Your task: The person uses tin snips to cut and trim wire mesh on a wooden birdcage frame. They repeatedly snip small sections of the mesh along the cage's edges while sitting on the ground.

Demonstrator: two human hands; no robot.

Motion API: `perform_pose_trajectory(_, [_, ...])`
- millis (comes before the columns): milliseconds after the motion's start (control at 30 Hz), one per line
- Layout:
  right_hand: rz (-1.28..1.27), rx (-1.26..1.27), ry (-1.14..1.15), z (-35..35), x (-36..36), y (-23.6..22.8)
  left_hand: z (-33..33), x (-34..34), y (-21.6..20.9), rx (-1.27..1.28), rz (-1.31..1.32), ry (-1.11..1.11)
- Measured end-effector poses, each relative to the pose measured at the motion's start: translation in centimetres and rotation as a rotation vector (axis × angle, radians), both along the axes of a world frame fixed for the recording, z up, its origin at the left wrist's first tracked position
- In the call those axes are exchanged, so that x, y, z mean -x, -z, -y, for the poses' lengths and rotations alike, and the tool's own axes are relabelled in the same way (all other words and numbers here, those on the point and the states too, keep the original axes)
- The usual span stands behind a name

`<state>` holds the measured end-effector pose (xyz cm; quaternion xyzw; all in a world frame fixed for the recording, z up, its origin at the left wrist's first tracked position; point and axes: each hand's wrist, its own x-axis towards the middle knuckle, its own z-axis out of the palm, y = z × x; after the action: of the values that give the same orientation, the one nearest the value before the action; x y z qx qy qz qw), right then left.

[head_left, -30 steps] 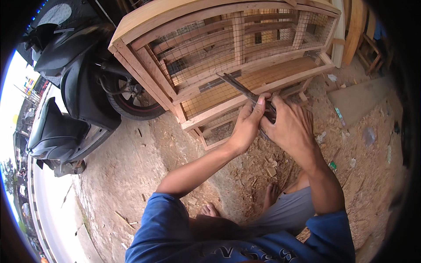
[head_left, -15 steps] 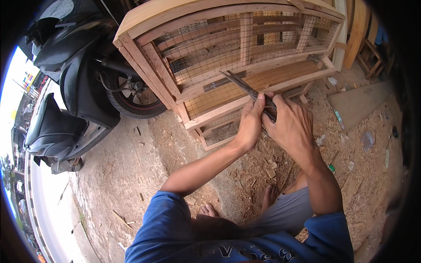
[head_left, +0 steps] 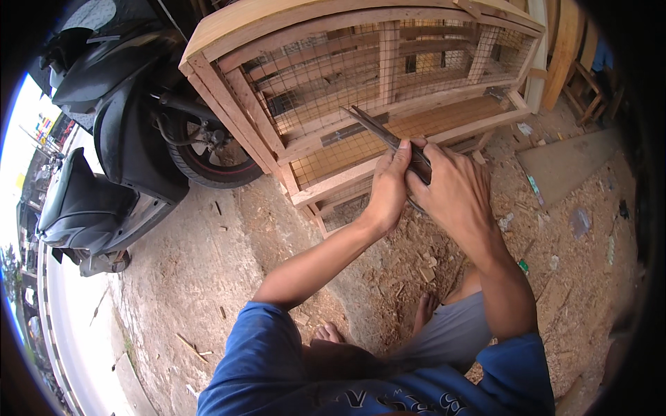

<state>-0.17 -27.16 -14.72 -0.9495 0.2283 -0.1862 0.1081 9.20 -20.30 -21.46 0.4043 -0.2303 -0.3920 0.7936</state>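
Note:
A pair of dark metal snips [head_left: 381,132] is held out before me, its long blades pointing up and to the left with the tips slightly parted. My left hand [head_left: 390,186] is closed on one side of the tool, thumb upright near the pivot. From the right, my right hand [head_left: 454,186] wraps its fingers around the handles, and both hands meet there. Part of the handles is hidden behind the fingers. Beyond the blade tips stands a wooden cage [head_left: 305,149] with wire mesh panels. Whether the tips touch the cage cannot be made out.
A black motorbike [head_left: 121,139] stands left of the cage, its wheel close to the cage's corner. Wood shavings and scraps [head_left: 428,269] litter the ground. A flat board [head_left: 569,166] lies at right, near leaning planks [head_left: 563,52]. A road [head_left: 76,312] runs along the far left.
Both hands and the snips have shifted slightly left, the blade tips also a little upward. The grip looks the same, and the cage has stayed put.

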Motion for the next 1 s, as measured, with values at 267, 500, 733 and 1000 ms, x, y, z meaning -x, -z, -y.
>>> perform_pose_trajectory(267, [-0.078,-0.014,0.068,-0.5,-1.2,-2.5,-0.3,-0.6,-1.7,0.047,-0.114,0.021])
perform_pose_trajectory(500, [-0.027,0.055,0.016,-0.4,-1.5,-2.6,0.3,-1.1,-1.9,0.058,-0.125,-0.013])
perform_pose_trajectory(733, [0.002,0.057,-0.016,0.6,-1.8,-1.6,1.2,-1.1,-1.4,0.088,-0.138,-0.056])
perform_pose_trajectory(1000, [-0.010,0.101,0.037,0.8,-1.9,-1.2,2.0,-1.2,-0.7,0.124,-0.096,-0.083])
